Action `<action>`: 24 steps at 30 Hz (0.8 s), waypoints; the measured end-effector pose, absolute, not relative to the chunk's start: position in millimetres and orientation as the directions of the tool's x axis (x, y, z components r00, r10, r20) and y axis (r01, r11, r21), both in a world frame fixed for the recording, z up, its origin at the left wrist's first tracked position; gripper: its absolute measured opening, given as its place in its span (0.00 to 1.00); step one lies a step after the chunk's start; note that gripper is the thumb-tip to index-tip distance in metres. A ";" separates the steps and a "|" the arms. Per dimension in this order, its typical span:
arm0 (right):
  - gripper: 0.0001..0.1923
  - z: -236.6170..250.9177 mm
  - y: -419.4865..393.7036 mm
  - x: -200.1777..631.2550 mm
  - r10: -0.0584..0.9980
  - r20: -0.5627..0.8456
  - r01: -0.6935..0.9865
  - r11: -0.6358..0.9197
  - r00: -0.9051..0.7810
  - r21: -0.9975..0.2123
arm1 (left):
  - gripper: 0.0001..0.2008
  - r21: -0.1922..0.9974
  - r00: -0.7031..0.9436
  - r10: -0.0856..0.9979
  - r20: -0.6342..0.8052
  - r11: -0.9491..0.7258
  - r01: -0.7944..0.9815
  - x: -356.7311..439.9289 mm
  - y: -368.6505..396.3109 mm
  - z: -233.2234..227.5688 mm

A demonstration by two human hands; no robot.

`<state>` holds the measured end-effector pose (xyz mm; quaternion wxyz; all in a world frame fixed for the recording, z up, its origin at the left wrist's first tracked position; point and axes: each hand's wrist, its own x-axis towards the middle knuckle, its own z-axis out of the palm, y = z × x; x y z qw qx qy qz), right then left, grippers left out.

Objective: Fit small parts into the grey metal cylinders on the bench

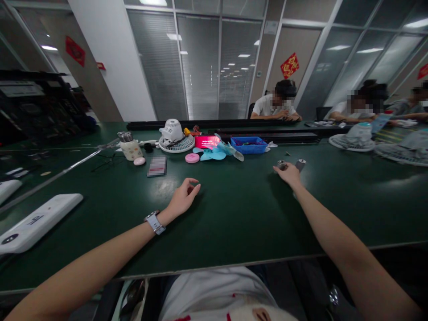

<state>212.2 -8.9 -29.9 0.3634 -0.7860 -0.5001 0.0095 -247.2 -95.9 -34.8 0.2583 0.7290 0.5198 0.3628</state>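
On the dark green table (234, 214), the right hand (289, 174) reaches to one o'clock, fingers touching two small silver cylindrical metal pieces (282, 164) lying side by side, not clearly gripped. The left hand (183, 198) rests loosely curled and empty at eleven o'clock, farther from them.

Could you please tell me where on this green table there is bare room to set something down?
The widest bare patch on the table lies between the left hand and right hand, down to the near edge. Right of the right arm is bare too. It is crowded at the back around the fan parts and blue tray, and by the white device on the left.
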 end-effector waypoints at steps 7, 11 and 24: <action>0.18 -19.3 -29.6 133.8 0.888 0.368 0.670 0.097 0.277 -0.736 | 0.23 0.771 0.234 0.929 0.288 -0.369 0.518 -239.5 -103.9 -23.4; 0.18 -19.9 -71.8 38.0 0.917 0.380 0.451 0.393 -0.124 -0.801 | 0.24 0.741 0.317 0.873 0.371 -0.484 0.466 -229.5 -116.6 -15.1; 0.17 -24.3 -120.8 -16.3 0.805 0.368 0.375 0.556 -0.466 -0.742 | 0.18 0.751 0.341 0.867 0.363 -0.489 0.444 -215.2 -122.1 -10.8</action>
